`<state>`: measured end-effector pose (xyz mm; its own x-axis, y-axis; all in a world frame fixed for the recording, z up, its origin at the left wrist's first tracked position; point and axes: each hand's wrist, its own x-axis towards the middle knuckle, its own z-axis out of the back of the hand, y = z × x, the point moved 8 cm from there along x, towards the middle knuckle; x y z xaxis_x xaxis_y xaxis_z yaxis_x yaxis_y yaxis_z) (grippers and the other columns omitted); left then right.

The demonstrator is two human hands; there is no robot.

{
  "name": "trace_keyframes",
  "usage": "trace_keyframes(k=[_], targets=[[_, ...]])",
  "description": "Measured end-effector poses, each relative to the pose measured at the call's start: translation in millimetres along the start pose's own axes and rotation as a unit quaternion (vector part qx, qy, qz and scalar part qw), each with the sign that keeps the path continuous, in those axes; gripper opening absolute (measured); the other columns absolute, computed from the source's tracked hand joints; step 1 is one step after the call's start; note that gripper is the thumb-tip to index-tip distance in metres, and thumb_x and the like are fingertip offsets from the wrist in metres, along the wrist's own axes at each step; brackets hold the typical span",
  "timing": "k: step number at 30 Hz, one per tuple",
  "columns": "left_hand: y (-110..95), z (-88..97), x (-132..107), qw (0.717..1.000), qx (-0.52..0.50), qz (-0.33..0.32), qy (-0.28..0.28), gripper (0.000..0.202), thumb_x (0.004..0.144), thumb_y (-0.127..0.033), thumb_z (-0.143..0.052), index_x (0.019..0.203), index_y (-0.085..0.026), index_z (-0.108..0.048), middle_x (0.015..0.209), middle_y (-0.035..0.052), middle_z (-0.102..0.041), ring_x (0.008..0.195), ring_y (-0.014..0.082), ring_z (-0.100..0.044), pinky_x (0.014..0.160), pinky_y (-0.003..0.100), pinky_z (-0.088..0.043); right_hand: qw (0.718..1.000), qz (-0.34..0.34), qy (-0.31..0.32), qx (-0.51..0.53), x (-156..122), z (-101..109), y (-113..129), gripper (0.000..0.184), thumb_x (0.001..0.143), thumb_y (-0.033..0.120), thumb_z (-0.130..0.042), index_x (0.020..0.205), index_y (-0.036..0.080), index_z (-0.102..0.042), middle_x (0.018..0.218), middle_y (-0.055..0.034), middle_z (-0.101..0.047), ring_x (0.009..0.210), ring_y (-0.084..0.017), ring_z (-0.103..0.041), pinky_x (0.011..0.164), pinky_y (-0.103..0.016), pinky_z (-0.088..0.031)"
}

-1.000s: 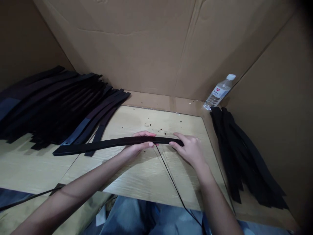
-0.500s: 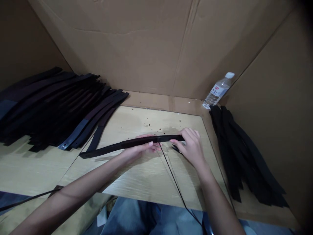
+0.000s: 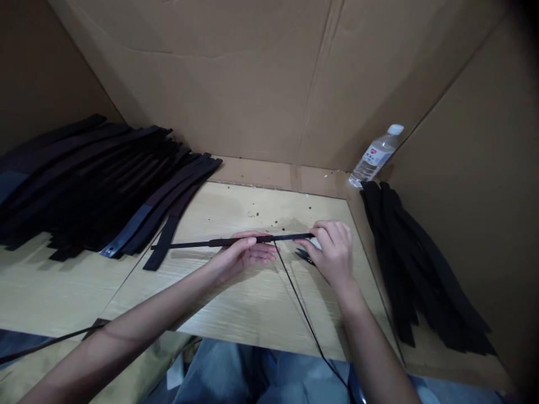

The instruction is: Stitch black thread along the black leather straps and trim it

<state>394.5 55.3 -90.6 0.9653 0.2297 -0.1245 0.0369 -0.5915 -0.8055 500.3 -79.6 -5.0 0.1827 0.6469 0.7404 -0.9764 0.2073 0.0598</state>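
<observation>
A long black strap (image 3: 197, 243) is held edge-on just above the light wooden table (image 3: 252, 303), so it looks like a thin line. My left hand (image 3: 242, 255) supports it near the middle, fingers under and thumb along it. My right hand (image 3: 330, 249) pinches its right end. A small dark tool (image 3: 304, 256) lies partly hidden under my right hand. A thin black cord (image 3: 301, 314) runs from the strap toward my lap.
A big pile of dark straps (image 3: 92, 185) covers the left of the table. A smaller stack of black straps (image 3: 416, 269) lies along the right. A plastic water bottle (image 3: 376, 155) leans in the back right corner. Cardboard walls (image 3: 261, 84) enclose the workspace.
The strap slid right, out from the left pile, and turned from flat to edge-on. My right hand moved up over its right end. The small tool now shows beneath that hand.
</observation>
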Motion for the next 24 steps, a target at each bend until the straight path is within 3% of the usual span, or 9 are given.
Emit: trace_keyframes(k=[3, 6, 12, 14, 17, 19, 21, 23, 24], targets=[[-5, -2.7, -2, 0.999, 0.028, -0.017, -0.002, 0.043, 0.072, -0.033, -0.069, 0.107, -0.01, -0.061, 0.1, 0.0181, -0.069, 0.087, 0.0264, -0.068, 0.074, 0.032, -0.051, 1.0, -0.004, 0.023, 0.01, 2, -3, -3, 0.023, 0.086, 0.039, -0.059, 0.084, 0.017, -0.054, 0.09, -0.006, -0.06, 0.087, -0.018, -0.051, 0.085, -0.033, -0.036], [-11, -8.9, -4, 0.998, 0.056, -0.036, 0.016, 0.043, 0.072, -0.029, -0.069, 0.11, -0.011, -0.06, 0.104, 0.0176, -0.068, 0.089, 0.0259, -0.067, 0.077, 0.032, -0.051, 0.998, -0.008, 0.06, 0.023, 1, -10, -9, 0.027, 0.085, 0.038, -0.061, 0.1, 0.015, -0.058, 0.099, -0.0066, -0.061, 0.096, -0.02, -0.051, 0.091, -0.035, -0.034], [-14, -13.8, -5, 0.991, 0.109, -0.055, 0.05, 0.049, 0.071, -0.03, -0.071, 0.115, -0.011, -0.059, 0.109, 0.0173, -0.066, 0.09, 0.0253, -0.067, 0.078, 0.032, -0.05, 0.996, 0.021, 0.088, 0.02, -5, -22, -12, 0.03, 0.085, 0.015, -0.052, 0.114, 0.016, -0.058, 0.09, -0.0036, -0.062, 0.089, -0.018, -0.05, 0.093, -0.036, -0.032], [-10, -11.4, -4, 0.99, 0.117, -0.043, 0.061, 0.05, 0.075, -0.031, -0.068, 0.12, -0.014, -0.056, 0.115, 0.0169, -0.063, 0.091, 0.0238, -0.066, 0.08, 0.033, -0.05, 0.996, 0.02, 0.081, 0.001, -5, -21, -13, 0.029, 0.085, 0.015, -0.052, 0.112, 0.018, -0.061, 0.087, -0.0033, -0.061, 0.086, -0.018, -0.049, 0.089, -0.036, -0.031], [5, -14.9, -6, 0.979, 0.158, 0.033, 0.121, 0.047, 0.085, -0.046, -0.053, 0.122, -0.016, -0.055, 0.122, 0.0162, -0.059, 0.093, 0.0184, -0.065, 0.082, 0.031, -0.049, 0.997, 0.01, 0.066, -0.036, -3, -17, -14, 0.028, 0.085, 0.014, -0.051, 0.109, 0.02, -0.063, 0.086, -0.0037, -0.059, 0.084, -0.019, -0.047, 0.086, -0.036, -0.03], [21, -27.1, -14, 0.952, 0.211, 0.109, 0.195, 0.054, 0.086, -0.056, -0.041, 0.119, -0.016, -0.057, 0.116, 0.0149, -0.063, 0.092, 0.0161, -0.065, 0.08, 0.029, -0.049, 0.996, 0.0, 0.062, -0.057, -2, -13, -15, 0.028, 0.086, 0.013, -0.05, 0.11, 0.021, -0.063, 0.086, -0.004, -0.059, 0.084, -0.019, -0.046, 0.085, -0.035, -0.03], [33, -44.5, -31, 0.907, 0.281, 0.169, 0.264, 0.052, 0.084, -0.056, -0.046, 0.114, -0.016, -0.059, 0.105, 0.0124, -0.067, 0.09, 0.0163, -0.065, 0.077, 0.028, -0.05, 0.995, -0.01, 0.062, -0.071, 0, -11, -16, 0.024, 0.089, 0.019, -0.051, 0.109, 0.022, -0.064, 0.085, -0.0041, -0.058, 0.084, -0.019, -0.045, 0.086, -0.035, -0.029], [29, -64.9, -46, 0.863, 0.386, 0.141, 0.293, 0.041, 0.08, -0.048, -0.059, 0.109, -0.019, -0.062, 0.099, 0.0084, -0.069, 0.088, 0.0154, -0.064, 0.078, 0.027, -0.05, 0.995, -0.018, 0.062, -0.078, 2, -8, -15, 0.021, 0.091, 0.027, -0.05, 0.106, 0.022, -0.065, 0.083, -0.0042, -0.057, 0.083, -0.018, -0.044, 0.087, -0.034, -0.029], [22, -77.4, -53, 0.837, 0.449, 0.091, 0.299, 0.037, 0.08, -0.044, -0.061, 0.108, -0.019, -0.063, 0.095, 0.0069, -0.069, 0.087, 0.0148, -0.064, 0.077, 0.026, -0.05, 0.995, -0.021, 0.061, -0.082, 3, -7, -15, 0.021, 0.092, 0.03, -0.05, 0.105, 0.022, -0.065, 0.083, -0.0042, -0.057, 0.083, -0.018, -0.044, 0.087, -0.034, -0.029]])
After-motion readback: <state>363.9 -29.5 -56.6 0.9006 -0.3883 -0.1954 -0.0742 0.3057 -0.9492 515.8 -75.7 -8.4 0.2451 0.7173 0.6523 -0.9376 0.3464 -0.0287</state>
